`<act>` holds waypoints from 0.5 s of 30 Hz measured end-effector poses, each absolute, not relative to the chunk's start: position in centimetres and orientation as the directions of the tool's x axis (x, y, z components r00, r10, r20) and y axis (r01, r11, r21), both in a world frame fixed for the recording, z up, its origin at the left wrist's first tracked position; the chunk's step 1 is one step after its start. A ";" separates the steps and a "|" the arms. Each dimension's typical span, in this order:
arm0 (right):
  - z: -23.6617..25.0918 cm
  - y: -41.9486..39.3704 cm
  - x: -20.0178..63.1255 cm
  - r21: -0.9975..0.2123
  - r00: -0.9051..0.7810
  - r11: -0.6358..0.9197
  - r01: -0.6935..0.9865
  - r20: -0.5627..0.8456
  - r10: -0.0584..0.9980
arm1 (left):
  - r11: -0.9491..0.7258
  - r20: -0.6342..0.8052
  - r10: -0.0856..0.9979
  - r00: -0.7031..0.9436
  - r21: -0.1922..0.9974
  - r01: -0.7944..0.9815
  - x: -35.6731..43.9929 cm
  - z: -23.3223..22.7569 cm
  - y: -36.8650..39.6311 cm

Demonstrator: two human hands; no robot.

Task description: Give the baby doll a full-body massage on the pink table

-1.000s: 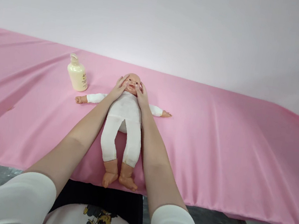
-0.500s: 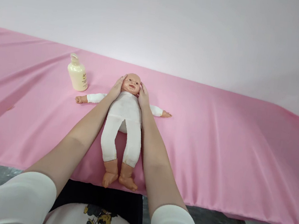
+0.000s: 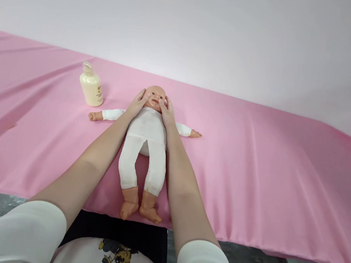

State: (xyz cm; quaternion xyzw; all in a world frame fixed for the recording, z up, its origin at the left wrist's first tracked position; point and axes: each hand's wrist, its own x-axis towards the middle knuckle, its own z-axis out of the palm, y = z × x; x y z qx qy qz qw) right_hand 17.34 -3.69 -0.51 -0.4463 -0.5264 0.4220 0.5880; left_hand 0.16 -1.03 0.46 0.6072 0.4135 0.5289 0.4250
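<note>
A baby doll (image 3: pixel 149 124) in a white cloth suit lies on its back, with its arms spread and its feet toward me. Its head is cupped between my two hands. My left hand (image 3: pixel 136 105) lies along the left side of the head, thumb on the cheek. On the other side, my right hand (image 3: pixel 168 111) has its fingers by the ear and its thumb on the cheek near the mouth. Some fingertips are hidden beside the head. My forearms pass over the doll's arms on either side of its body.
A cream-coloured pump bottle (image 3: pixel 91 89) stands to the left of the doll's head. Pink cloth (image 3: pixel 255 174) covers the table, with folds at both sides. A white wall (image 3: pixel 191 28) rises behind it. The doll's feet lie close to the table's front edge.
Both thumbs have moved inward from the sides of the doll's head onto its cheeks. The doll and the bottle have stayed in place.
</note>
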 end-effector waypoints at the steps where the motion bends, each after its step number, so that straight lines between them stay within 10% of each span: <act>1: -0.4 -3.8 17.4 -0.970 0.082 0.242 -0.016 0.239 0.967 | -0.291 0.285 0.954 0.097 0.955 0.062 0.2 0.5 -1.1; 15: -0.6 -3.6 17.5 -0.974 0.085 0.227 -0.022 0.225 0.971 | -0.287 0.279 0.957 0.084 0.951 0.118 0.4 0.7 -1.5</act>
